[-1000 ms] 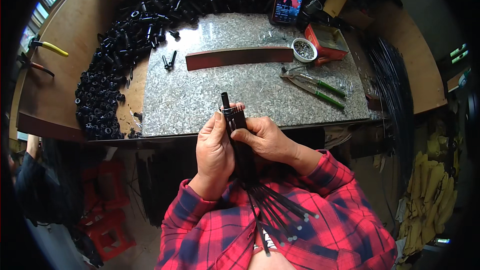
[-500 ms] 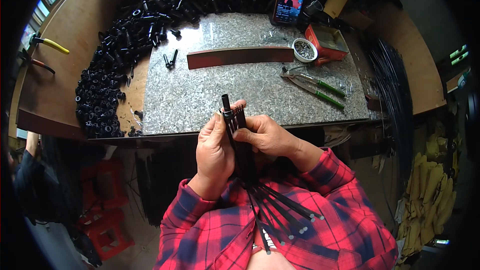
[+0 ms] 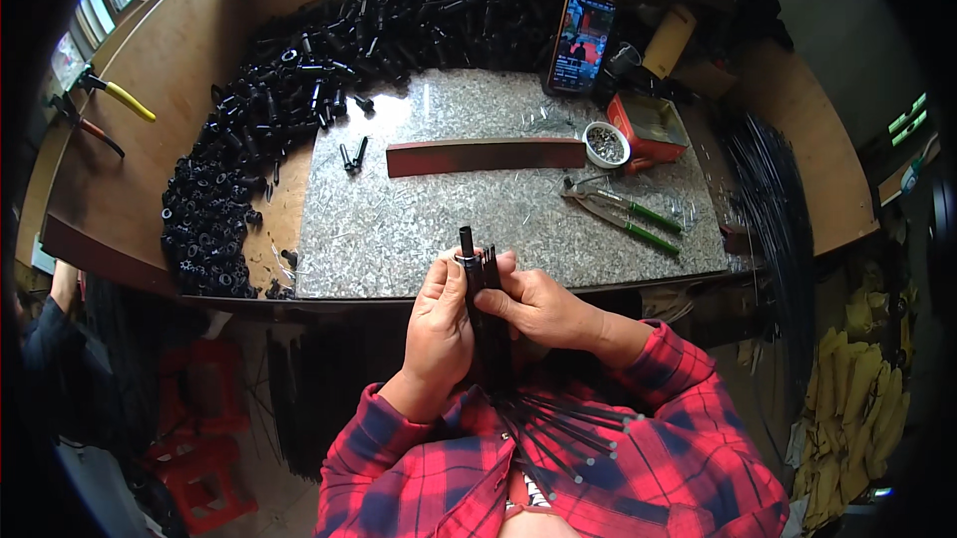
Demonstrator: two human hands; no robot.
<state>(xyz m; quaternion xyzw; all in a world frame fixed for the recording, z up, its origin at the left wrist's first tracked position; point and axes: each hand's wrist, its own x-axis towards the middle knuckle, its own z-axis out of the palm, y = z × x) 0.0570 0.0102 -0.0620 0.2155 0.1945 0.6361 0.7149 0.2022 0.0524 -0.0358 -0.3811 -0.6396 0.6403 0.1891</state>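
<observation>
Before the bench's near edge, both my hands are closed on one piece, a black tube part point(image 3: 466, 242) with a light ring near its top and a bundle of thin black strips, like umbrella ribs point(image 3: 490, 344). My left hand point(image 3: 439, 324) grips the tube just below the ring, thumb uppermost. My right hand point(image 3: 543, 309) presses the ribs between thumb and fingers, their short upper ends standing up beside the tube. Below my hands the ribs fan out over my plaid shirt, with pale round tips. My fingers hide how the ribs join the tube.
On the speckled slab point(image 3: 389, 249) lie a dark flat bar point(image 3: 488, 157), green-handled pliers point(image 3: 628, 217) and a white cup of small metal bits point(image 3: 606, 145). A phone point(image 3: 583, 44) stands behind. Black plastic parts point(image 3: 289, 79) are heaped left and back; long black rods point(image 3: 773, 189) lie right.
The bench and its things now sit lower in the view. Both hands also appear slightly lower and still hold the tube and ribs; the ribs' lower ends have shifted a little.
</observation>
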